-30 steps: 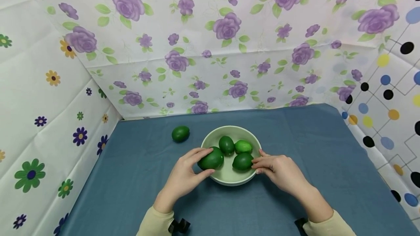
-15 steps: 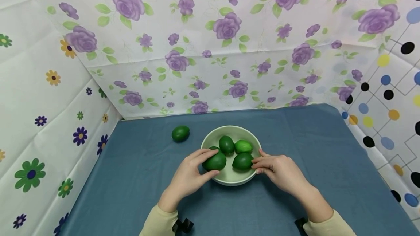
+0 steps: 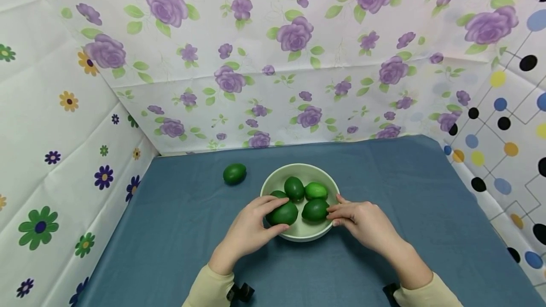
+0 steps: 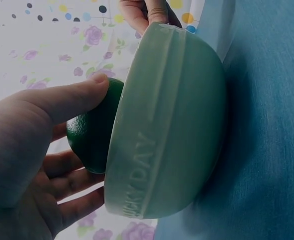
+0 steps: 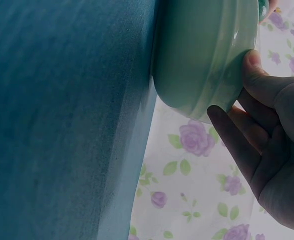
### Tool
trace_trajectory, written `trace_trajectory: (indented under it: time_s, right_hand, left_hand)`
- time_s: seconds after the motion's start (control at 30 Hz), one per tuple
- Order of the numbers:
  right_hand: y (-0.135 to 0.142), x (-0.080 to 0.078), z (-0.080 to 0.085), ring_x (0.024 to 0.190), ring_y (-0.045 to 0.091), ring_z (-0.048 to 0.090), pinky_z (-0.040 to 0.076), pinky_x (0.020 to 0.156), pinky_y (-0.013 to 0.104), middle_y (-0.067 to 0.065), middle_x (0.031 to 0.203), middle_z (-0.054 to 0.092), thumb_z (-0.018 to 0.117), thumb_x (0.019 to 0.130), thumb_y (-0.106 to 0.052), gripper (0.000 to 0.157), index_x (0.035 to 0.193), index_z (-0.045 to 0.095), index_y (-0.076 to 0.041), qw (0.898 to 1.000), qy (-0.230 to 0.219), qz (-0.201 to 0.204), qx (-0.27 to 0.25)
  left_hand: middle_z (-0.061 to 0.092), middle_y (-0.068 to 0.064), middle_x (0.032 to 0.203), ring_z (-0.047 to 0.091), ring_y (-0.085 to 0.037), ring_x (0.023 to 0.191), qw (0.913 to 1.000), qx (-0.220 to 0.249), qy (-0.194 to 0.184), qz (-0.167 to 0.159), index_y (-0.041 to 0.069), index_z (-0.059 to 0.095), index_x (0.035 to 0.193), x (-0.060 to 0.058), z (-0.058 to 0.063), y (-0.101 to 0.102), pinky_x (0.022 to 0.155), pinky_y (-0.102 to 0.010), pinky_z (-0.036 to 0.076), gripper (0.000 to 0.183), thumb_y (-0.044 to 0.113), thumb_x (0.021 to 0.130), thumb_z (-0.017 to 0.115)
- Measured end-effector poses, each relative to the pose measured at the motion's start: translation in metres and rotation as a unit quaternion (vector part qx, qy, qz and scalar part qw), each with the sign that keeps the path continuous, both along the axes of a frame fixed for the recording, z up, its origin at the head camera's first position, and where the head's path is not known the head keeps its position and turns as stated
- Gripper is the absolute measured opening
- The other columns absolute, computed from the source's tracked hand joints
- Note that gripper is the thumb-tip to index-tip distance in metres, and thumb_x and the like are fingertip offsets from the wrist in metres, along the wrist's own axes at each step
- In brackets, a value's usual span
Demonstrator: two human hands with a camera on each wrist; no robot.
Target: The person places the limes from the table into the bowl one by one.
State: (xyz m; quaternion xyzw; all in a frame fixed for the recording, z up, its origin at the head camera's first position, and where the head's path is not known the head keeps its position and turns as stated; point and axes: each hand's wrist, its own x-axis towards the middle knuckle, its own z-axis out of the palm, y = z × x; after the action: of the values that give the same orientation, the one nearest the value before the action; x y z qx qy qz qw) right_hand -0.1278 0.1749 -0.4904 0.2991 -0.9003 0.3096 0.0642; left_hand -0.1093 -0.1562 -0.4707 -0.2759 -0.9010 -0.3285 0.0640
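Observation:
A pale green bowl stands on the blue cloth with several green limes in it. My left hand holds a dark green lime between thumb and fingers at the bowl's left rim. In the left wrist view, that lime is partly hidden by the rim. Behind it another lime shows only in part. My right hand grips the bowl's right rim, its fingertips close by a dark lime. Farther back in the bowl lie a dark lime and a brighter one.
One more dark green lime lies on the blue cloth, behind and left of the bowl. Flower-patterned sheets rise at the back and left, and a dotted sheet stands along the right.
My left hand has moved a little to the right with its lime, farther over the bowl, uncovering part of the lime behind. The right hand and bowl have stayed in place.

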Motion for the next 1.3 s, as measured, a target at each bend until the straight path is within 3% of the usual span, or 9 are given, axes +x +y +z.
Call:
trace_trajectory:
  time_s: [0.53, 0.77, 1.3]
  right_hand:
    - [-0.001, 0.002, 0.001, 0.133, 0.027, 0.064, 0.064, 0.091, 0.046, -0.007, 0.124, 0.078, 0.086, 0.091, -0.020, 0.021, 0.112, 0.087, -0.024, 1.000, -0.009, 0.001, 0.005]
    - [-0.001, 0.002, 0.002, 0.133, 0.027, 0.064, 0.064, 0.091, 0.045, -0.008, 0.123, 0.078, 0.087, 0.090, -0.019, 0.022, 0.111, 0.087, -0.024, 1.000, -0.007, -0.005, 0.002]
    - [-0.002, 0.000, 0.001, 0.134, 0.026, 0.064, 0.064, 0.091, 0.045, -0.009, 0.123, 0.078, 0.088, 0.090, -0.018, 0.023, 0.111, 0.087, -0.024, 1.000, -0.004, -0.006, 0.003]
  left_hand:
    - [0.069, 0.000, 0.134, 0.062, -0.019, 0.119, 0.9987, -0.045, -0.010, -0.022, 0.018, 0.070, 0.145, -0.002, -0.005, 0.008, 0.093, -0.040, 0.059, 0.056, 0.035, 0.094, 0.087]
    - [0.070, 0.000, 0.133, 0.065, -0.019, 0.118, 0.9956, -0.085, -0.013, -0.035, 0.021, 0.067, 0.148, -0.005, 0.000, 0.012, 0.097, -0.042, 0.058, 0.056, 0.042, 0.098, 0.081]
    - [0.065, -0.003, 0.140, 0.064, -0.022, 0.120, 0.9895, -0.120, -0.054, -0.059, 0.015, 0.063, 0.151, -0.012, 0.000, 0.013, 0.099, -0.046, 0.055, 0.055, 0.044, 0.105, 0.072]
